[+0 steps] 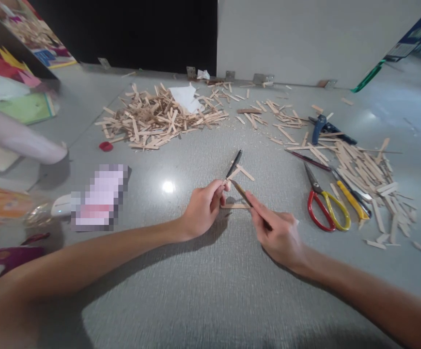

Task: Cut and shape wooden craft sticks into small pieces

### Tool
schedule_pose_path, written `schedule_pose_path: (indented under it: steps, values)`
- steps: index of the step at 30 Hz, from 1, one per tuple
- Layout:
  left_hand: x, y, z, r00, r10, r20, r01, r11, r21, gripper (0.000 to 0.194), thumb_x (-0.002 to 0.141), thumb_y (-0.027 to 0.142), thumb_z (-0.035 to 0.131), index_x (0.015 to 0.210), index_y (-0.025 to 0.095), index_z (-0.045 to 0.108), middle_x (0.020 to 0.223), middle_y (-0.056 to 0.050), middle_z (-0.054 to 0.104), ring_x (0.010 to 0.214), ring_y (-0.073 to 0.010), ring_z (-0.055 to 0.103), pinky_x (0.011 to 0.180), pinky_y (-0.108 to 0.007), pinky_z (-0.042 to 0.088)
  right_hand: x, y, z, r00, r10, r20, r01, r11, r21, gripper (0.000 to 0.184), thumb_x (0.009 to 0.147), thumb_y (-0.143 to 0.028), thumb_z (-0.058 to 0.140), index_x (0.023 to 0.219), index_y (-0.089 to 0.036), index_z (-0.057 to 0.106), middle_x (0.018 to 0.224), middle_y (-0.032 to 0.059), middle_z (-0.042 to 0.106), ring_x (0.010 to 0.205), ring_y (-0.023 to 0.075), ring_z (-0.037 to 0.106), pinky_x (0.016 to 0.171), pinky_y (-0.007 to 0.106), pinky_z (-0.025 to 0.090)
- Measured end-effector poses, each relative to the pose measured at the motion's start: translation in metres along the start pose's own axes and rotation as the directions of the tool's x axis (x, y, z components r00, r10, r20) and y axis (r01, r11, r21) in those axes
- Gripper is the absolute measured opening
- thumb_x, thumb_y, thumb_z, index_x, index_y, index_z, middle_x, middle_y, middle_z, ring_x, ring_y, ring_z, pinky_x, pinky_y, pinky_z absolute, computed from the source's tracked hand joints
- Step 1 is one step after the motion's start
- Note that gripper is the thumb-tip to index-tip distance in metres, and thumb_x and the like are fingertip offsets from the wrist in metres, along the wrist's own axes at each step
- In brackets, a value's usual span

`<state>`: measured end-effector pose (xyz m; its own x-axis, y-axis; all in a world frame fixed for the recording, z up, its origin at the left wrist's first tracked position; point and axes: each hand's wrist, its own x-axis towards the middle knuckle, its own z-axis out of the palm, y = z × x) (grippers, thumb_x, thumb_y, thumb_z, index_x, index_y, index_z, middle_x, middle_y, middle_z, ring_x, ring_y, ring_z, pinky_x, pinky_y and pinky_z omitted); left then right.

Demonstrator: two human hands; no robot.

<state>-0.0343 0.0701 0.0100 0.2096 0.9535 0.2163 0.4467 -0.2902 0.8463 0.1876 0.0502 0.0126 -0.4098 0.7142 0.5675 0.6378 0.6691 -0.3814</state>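
Note:
My left hand (203, 206) is closed in a pinch at the middle of the table, on what looks like a small piece of wooden craft stick (234, 173). My right hand (277, 228) grips a slim, dark tool with a tapered tip (241, 192), perhaps a craft knife or file. Its tip points at the left fingertips; whether it touches the wood is hard to tell. Just beyond the fingers lies a black pen (235, 164), beside a loose craft stick (245, 172). Another craft stick (235, 206) lies between the hands, partly hidden.
A heap of craft sticks (152, 121) with white paper (186, 98) lies at the back. Right are scissors (321, 203), a yellow-handled cutter (350, 198), blue-handled pliers (318, 128) and more sticks (363, 165). Left are a blurred phone (101, 196) and a red cap (105, 146).

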Motion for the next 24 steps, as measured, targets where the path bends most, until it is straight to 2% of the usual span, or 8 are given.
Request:
schedule_pose_path:
  steps: [3, 6, 8, 15, 21, 24]
  values:
    - [-0.0005, 0.0002, -0.0001, 1.000, 0.003, -0.004, -0.002, 1.000, 0.006, 0.044, 0.115, 0.055, 0.033, 0.097, 0.022, 0.057, 0.068, 0.001, 0.065, 0.051, -0.0117, 0.054, 0.055, -0.023, 0.043, 0.0009, -0.0016, 0.0006, 1.000, 0.023, -0.002, -0.023, 0.999, 0.037, 0.042, 0.109, -0.016, 0.049, 0.140, -0.013, 0.077, 0.054, -0.0034, 0.062, 0.039, 0.0097, 0.044, 0.045, 0.019, 0.044]
    - [-0.0008, 0.0008, -0.0004, 1.000, -0.008, -0.006, 0.008, 1.000, 0.013, 0.045, 0.115, 0.055, 0.032, 0.096, 0.023, 0.057, 0.068, 0.001, 0.064, 0.050, -0.0114, 0.051, 0.054, -0.024, 0.042, 0.0022, -0.0030, 0.0013, 0.998, 0.064, -0.010, -0.063, 0.994, 0.086, 0.041, 0.108, -0.017, 0.050, 0.136, -0.010, 0.080, 0.050, -0.0059, 0.051, 0.038, 0.0093, 0.039, 0.042, 0.018, 0.041]
    - [-0.0009, 0.0012, -0.0005, 1.000, -0.018, -0.006, 0.018, 1.000, 0.017, 0.047, 0.115, 0.058, 0.032, 0.095, 0.023, 0.057, 0.068, 0.001, 0.063, 0.050, -0.0117, 0.050, 0.054, -0.024, 0.041, 0.0029, -0.0035, 0.0015, 0.995, 0.102, 0.001, -0.101, 0.986, 0.129, 0.042, 0.107, -0.018, 0.051, 0.135, -0.011, 0.080, 0.051, -0.0063, 0.049, 0.038, 0.0089, 0.035, 0.041, 0.018, 0.038]
    - [0.0001, 0.0013, 0.0001, 1.000, -0.026, -0.013, 0.026, 1.000, 0.016, 0.048, 0.114, 0.060, 0.031, 0.095, 0.024, 0.057, 0.068, 0.001, 0.063, 0.052, -0.0131, 0.052, 0.058, -0.025, 0.044, 0.0011, -0.0007, 0.0017, 0.978, 0.201, 0.061, -0.210, 0.952, 0.223, 0.042, 0.105, -0.023, 0.052, 0.132, -0.012, 0.082, 0.053, -0.0054, 0.051, 0.039, 0.0088, 0.033, 0.037, 0.019, 0.034]
    - [-0.0002, 0.0016, 0.0004, 0.999, -0.032, -0.001, 0.032, 0.999, -0.010, 0.044, 0.114, 0.055, 0.034, 0.096, 0.023, 0.057, 0.069, 0.001, 0.065, 0.054, -0.0130, 0.056, 0.060, -0.025, 0.047, 0.0008, -0.0010, 0.0032, 0.980, 0.186, 0.065, -0.197, 0.945, 0.259, 0.042, 0.104, -0.021, 0.053, 0.133, -0.012, 0.082, 0.057, -0.0012, 0.064, 0.042, 0.0102, 0.043, 0.042, 0.020, 0.041]
    - [0.0007, 0.0022, 0.0002, 0.999, -0.041, 0.009, 0.041, 0.999, -0.035, 0.041, 0.114, 0.054, 0.036, 0.095, 0.023, 0.056, 0.070, 0.000, 0.066, 0.055, -0.0132, 0.057, 0.060, -0.025, 0.047, 0.0034, -0.0018, 0.0022, 0.969, 0.226, 0.102, -0.247, 0.915, 0.319, 0.043, 0.104, -0.023, 0.053, 0.133, -0.008, 0.081, 0.054, -0.0026, 0.059, 0.041, 0.0098, 0.038, 0.039, 0.021, 0.036]
